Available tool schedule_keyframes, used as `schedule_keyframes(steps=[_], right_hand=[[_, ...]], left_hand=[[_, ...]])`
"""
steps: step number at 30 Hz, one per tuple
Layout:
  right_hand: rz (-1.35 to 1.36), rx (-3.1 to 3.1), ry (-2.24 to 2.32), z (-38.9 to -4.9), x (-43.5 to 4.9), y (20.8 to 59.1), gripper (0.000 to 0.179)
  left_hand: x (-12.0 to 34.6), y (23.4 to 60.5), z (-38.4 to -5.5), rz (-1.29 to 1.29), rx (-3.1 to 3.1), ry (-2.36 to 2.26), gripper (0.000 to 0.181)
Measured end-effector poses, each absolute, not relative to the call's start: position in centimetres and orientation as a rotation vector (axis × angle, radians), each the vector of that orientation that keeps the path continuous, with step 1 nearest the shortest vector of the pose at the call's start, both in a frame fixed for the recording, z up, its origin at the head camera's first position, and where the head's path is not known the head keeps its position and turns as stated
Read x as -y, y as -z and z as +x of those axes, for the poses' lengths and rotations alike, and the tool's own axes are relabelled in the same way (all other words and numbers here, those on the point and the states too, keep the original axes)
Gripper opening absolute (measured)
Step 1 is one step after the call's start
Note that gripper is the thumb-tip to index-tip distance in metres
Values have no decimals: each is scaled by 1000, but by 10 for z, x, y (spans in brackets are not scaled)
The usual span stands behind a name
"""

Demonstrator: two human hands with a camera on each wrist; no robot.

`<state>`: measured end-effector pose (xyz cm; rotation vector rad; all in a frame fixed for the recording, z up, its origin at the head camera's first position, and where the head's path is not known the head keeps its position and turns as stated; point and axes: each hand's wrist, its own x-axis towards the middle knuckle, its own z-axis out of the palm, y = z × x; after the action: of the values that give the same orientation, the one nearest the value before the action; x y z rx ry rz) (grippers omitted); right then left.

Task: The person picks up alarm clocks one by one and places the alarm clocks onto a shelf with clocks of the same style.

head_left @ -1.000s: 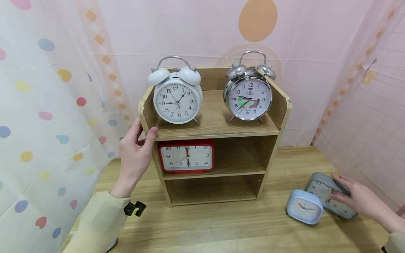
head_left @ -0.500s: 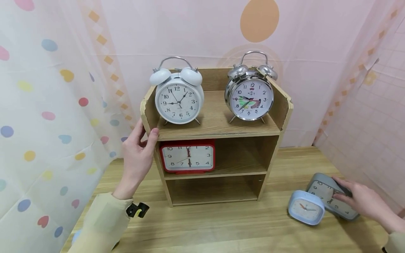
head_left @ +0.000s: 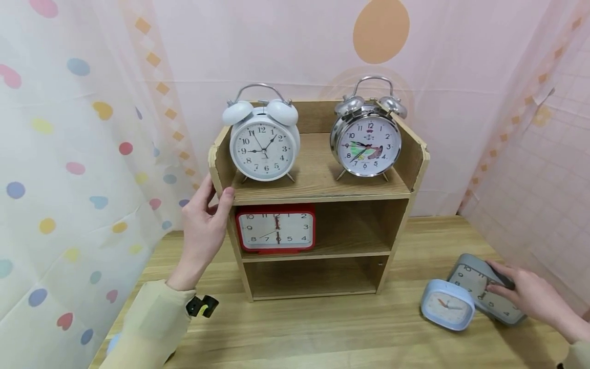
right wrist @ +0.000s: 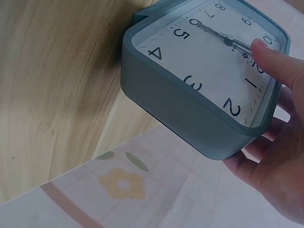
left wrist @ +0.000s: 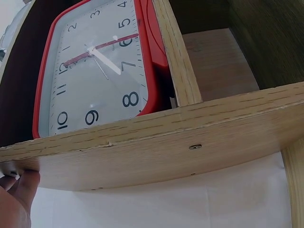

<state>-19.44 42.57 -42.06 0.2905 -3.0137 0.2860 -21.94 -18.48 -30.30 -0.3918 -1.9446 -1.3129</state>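
Observation:
My left hand (head_left: 205, 228) grips the left side panel of a small wooden shelf (head_left: 318, 192), its thumb at the front edge. In the left wrist view its fingertips (left wrist: 27, 180) touch the panel's outer face. A red alarm clock (head_left: 276, 229) stands inside the middle compartment, at the left. My right hand (head_left: 530, 287) holds a grey alarm clock (right wrist: 166, 104) by its top, the thumb over the face and the other fingers behind. A small light blue alarm clock (head_left: 447, 306) stands in front of the grey one and overlaps it in the head view.
On the shelf's top level stand a white twin-bell alarm clock (head_left: 265, 146) at left and a silver twin-bell one (head_left: 367, 143) at right. The wooden table (head_left: 313, 333) extends around the shelf. Patterned curtains (head_left: 83, 169) hang behind and at both sides.
The head view has shifted slightly, so everything appears a little further right. Both hands keep their hold, and the clocks stay where they were.

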Motion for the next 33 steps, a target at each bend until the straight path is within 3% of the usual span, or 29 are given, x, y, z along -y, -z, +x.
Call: schedule_keyframes(steps=[33], right_hand=[[364,2671,-244,-195,-405,386,61]], left_hand=[[184,304,-220,-397,1944,1313,49]])
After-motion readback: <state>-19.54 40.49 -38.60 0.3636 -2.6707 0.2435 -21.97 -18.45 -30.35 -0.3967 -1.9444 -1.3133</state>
